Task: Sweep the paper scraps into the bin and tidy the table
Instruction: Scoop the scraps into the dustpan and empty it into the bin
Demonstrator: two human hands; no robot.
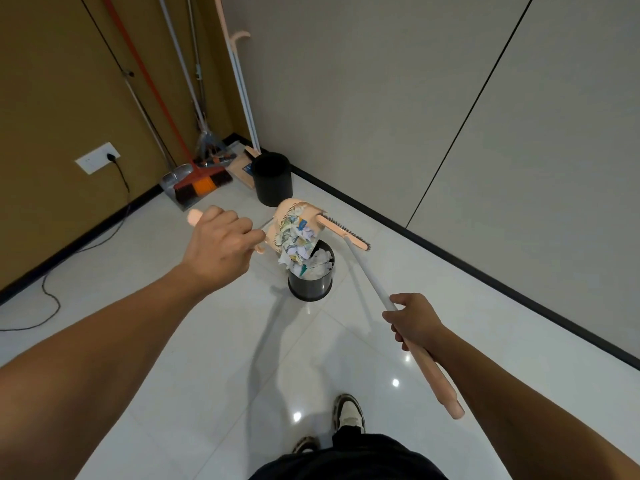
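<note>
The left hand [221,242] has its grip curled around the handle of a peach plastic dustpan [292,216], tipped so that crumpled multicoloured paper scraps [296,242] spill into a small dark round bin [310,284] on the glossy white tiled floor [207,358]. The right hand [414,318] has its grip closed round the white-and-peach pole of a peach broom [346,232], whose brush head is partly hidden behind the dustpan. A taller black bin [272,178] stands beyond, near the corner.

Both bare forearms are extended forward and down. The left hand [220,242] is raised higher, knuckles up, with its fingers curled around a pink handle [194,217]. The right hand [414,318] is held lower, its fingers wrapped around a broom handle [374,284], wrist straight.
</note>
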